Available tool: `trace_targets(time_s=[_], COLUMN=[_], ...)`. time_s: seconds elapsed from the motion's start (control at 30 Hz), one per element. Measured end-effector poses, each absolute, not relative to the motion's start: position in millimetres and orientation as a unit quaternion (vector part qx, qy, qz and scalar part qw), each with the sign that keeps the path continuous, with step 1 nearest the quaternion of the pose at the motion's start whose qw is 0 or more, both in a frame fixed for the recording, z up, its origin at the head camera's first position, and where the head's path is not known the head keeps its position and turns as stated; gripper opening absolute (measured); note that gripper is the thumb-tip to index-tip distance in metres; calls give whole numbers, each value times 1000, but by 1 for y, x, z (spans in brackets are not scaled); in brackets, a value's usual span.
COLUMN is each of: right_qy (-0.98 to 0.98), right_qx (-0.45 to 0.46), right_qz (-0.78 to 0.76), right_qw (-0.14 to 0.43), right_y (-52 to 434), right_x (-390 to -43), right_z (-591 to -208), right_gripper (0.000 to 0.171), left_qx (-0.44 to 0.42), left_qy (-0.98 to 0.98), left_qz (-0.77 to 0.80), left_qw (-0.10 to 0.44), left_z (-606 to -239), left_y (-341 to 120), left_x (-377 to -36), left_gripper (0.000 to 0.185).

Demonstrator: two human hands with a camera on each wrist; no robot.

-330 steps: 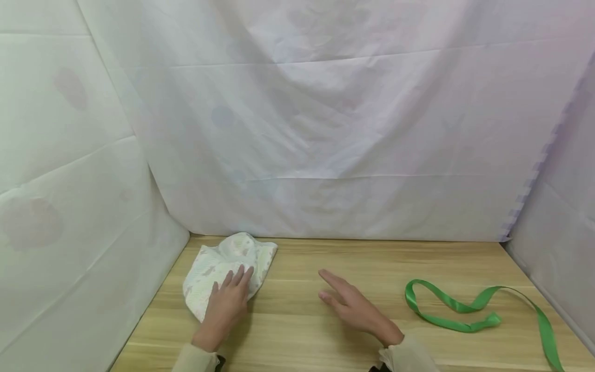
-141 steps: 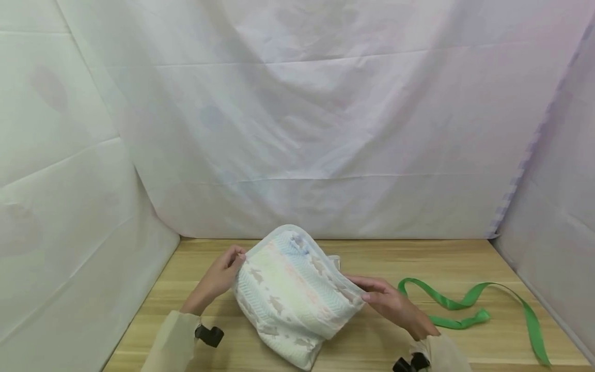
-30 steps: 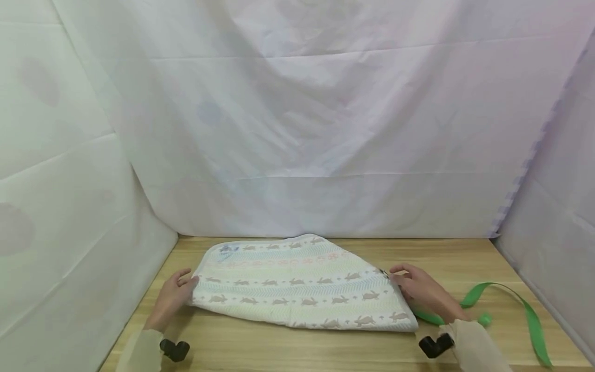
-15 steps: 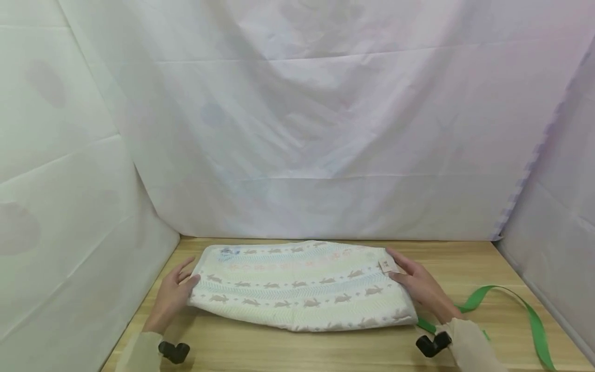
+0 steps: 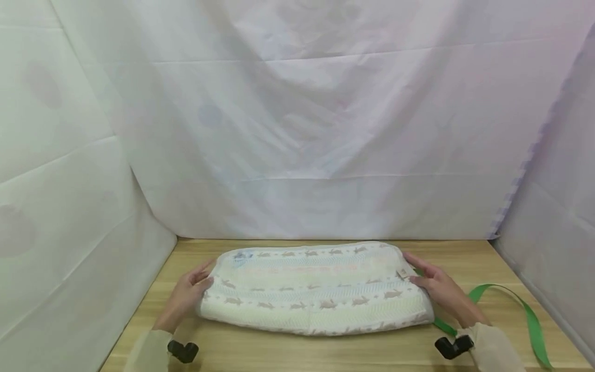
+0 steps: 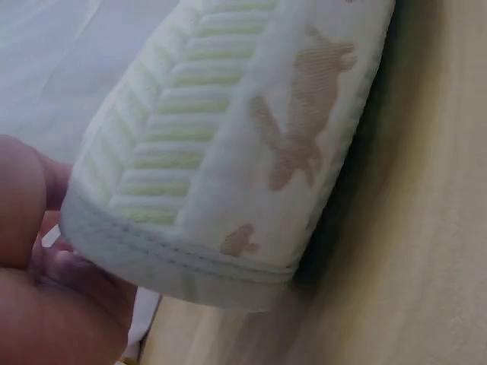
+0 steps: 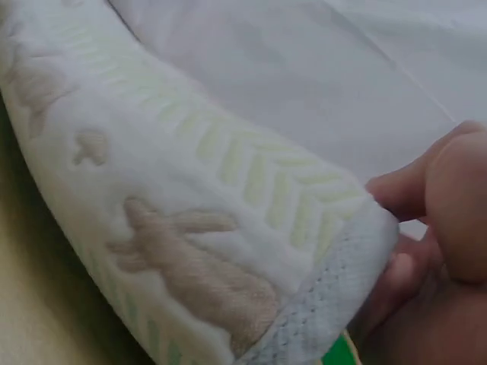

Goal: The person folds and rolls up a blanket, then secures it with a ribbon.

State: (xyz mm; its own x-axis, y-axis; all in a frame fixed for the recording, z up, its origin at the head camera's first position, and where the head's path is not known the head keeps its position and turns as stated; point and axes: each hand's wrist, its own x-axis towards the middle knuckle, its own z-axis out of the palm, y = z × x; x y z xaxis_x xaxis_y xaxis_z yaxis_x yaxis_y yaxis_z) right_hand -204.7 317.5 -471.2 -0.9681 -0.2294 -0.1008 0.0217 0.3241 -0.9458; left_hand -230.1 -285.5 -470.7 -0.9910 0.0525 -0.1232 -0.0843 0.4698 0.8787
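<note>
Shifted slightly rightward since a moment ago, the towel (image 5: 316,289) lies folded at lower centre on the table (image 5: 325,351). Left hand (image 5: 188,294) pinches its left end, right hand (image 5: 439,289) its right end, covering part of the ribbon (image 5: 525,310).

Folded white knitted cloth with tan rabbit and pale green chevron pattern (image 5: 316,292): soft, thick, matt, ribbed weave raised in relief; stitched hem along its end, plain in the wrist views. Light wood-grain worktop (image 5: 325,351) under the cloth: smooth, faint satin sheen, laminate look. Bright green ribbon (image 5: 525,315) right of the cloth: thin, satiny, glossy. White creased sheeting (image 5: 297,129) behind the cloth: matt, paper-like or thin fabric, cannot tell which.
</note>
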Motion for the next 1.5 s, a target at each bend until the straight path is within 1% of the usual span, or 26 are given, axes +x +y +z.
trace_targets(time_s=[0.1,0.23,0.37,0.5,0.6,0.73,0.87,0.97,1.1,1.23,1.37,1.5], right_qy=[806,803,796,789,794,800,791,803,832,853,873,883], right_qx=[-24,17,9,-12,-28,-35,-15,-11,-4,12,14,2], right_qz=[-571,-571,-577,-583,-582,-584,-600,-587,-544,-509,-474,-454], right_qw=[153,169,183,196,173,133,116,105,114,119,116,115], right_y=[317,314,310,311,314,320,326,331,336,337,341,348], right_x=[-206,-209,-212,-211,-209,-205,-202,-203,-203,-198,-185,-168], right_z=[-478,-482,-483,-480,-477,-472,-473,-480,-491,-491,-485,-480], right_gripper=[67,67,65,69,69,69,71,71,71,72,69,62], left_qx=[-1,6,15,45,66,73,73,76,67,51,47,57], left_qy=[855,851,850,837,829,830,834,832,832,837,839,828], left_qz=[507,507,507,522,534,537,534,536,536,529,525,539], left_qw=[107,136,147,157,153,133,122,123,129,132,135,141], left_z=[-479,-484,-485,-482,-479,-475,-476,-480,-487,-493,-497,-502], left_y=[-285,-287,-292,-295,-295,-289,-275,-264,-260,-265,-274,-282], left_x=[-231,-232,-230,-230,-232,-236,-243,-248,-251,-248,-241,-234], left_gripper=[49,45,50,59,62,60,61,64,68,70,73,76])
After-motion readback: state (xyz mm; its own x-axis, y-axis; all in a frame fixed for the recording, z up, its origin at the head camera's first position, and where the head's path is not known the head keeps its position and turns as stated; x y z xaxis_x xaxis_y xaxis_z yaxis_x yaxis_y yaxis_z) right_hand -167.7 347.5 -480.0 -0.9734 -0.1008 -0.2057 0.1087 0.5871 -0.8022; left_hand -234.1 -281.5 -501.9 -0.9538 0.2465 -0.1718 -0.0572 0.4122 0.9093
